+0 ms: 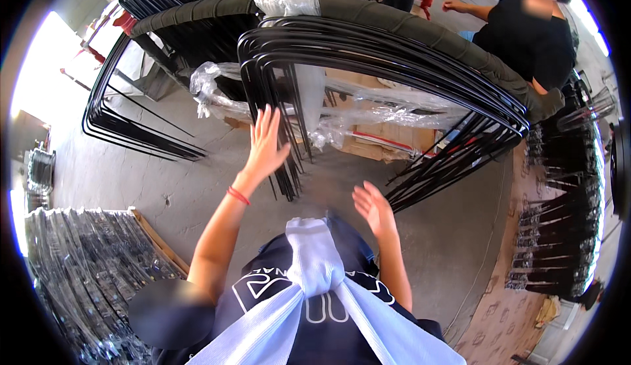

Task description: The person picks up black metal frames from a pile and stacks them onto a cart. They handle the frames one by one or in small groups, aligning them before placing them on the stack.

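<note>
A bundle of black bent metal tubes [368,53], shaped like wide U frames, leans against a long padded rail [394,20] wrapped in dark green cloth. My left hand [265,145] is open, fingers stretched upward, in front of the bundle's left legs; whether it touches them I cannot tell. To the right, my right hand [376,210] is also open, close to the lower ends of the right legs, with nothing held. Clear plastic wrap [286,0] covers one part of the rail. Behind the legs, more crumpled plastic [388,105] hangs near cardboard.
A smaller group of black bent tubes [105,125] leans at the left. Wrapped stacks of dark parts [92,279] stand at lower left, and more dark bundles [555,227] line the right side. A person in a black shirt [526,36] stands beyond the rail at upper right.
</note>
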`<act>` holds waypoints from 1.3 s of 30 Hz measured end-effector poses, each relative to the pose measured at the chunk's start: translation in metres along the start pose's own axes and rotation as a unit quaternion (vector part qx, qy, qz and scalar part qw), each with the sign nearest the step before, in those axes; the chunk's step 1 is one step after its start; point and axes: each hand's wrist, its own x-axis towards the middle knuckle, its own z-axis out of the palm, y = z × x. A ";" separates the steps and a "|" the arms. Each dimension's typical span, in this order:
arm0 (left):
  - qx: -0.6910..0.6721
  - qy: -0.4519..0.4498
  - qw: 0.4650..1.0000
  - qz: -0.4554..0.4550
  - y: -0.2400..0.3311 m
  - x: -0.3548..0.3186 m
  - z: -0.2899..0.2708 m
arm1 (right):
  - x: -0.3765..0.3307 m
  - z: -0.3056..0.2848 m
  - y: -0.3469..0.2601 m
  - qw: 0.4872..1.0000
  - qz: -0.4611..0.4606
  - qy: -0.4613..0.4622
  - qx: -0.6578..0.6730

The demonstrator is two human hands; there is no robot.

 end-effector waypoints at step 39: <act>0.098 0.174 0.974 0.106 0.173 0.173 0.046 | 0.081 0.084 -0.238 0.565 -0.541 0.091 -0.617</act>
